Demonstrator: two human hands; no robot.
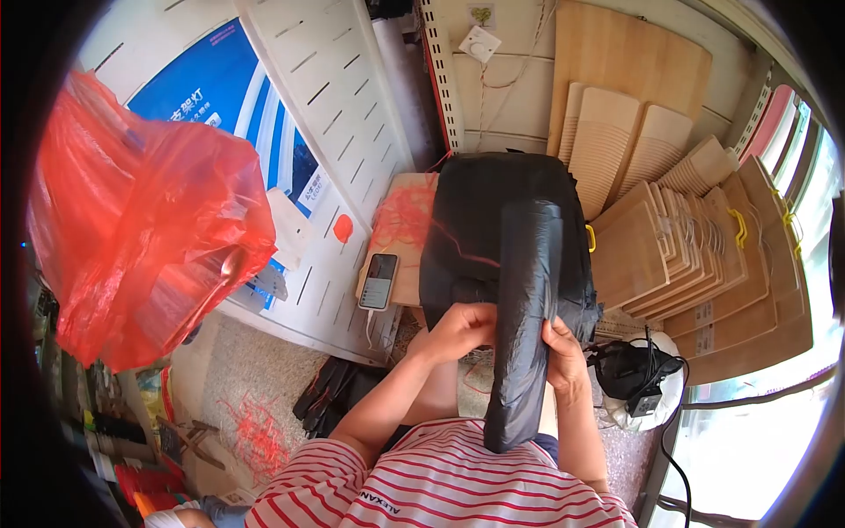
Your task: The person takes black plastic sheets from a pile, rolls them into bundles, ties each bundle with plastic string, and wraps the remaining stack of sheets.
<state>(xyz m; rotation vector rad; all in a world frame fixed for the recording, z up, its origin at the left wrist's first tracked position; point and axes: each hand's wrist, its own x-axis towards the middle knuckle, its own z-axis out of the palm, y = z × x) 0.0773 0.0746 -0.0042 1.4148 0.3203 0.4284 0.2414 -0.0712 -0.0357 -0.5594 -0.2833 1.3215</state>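
Observation:
A long, narrow bundle of black plastic (526, 308), smooth and slightly wrinkled, stands lengthwise in front of my chest, its lower end against my shirt. My left hand (468, 327) is closed at its left side, the fingertips partly hidden behind it. On the opposite edge my right hand (565, 354) grips it, thumb in front and the other fingers largely out of sight. Behind the bundle lies a large black plastic-covered pile (466, 202), with a thin pink string (462, 249) running across it toward the bundle.
Left of the pile, a phone (378, 282) with a white cable rests beside red plastic strands (405, 216). A red plastic bag (167, 220) hangs at left. Wooden boards (616, 255) and washboards (603, 141) lean at right. Red strands (257, 436) litter the floor.

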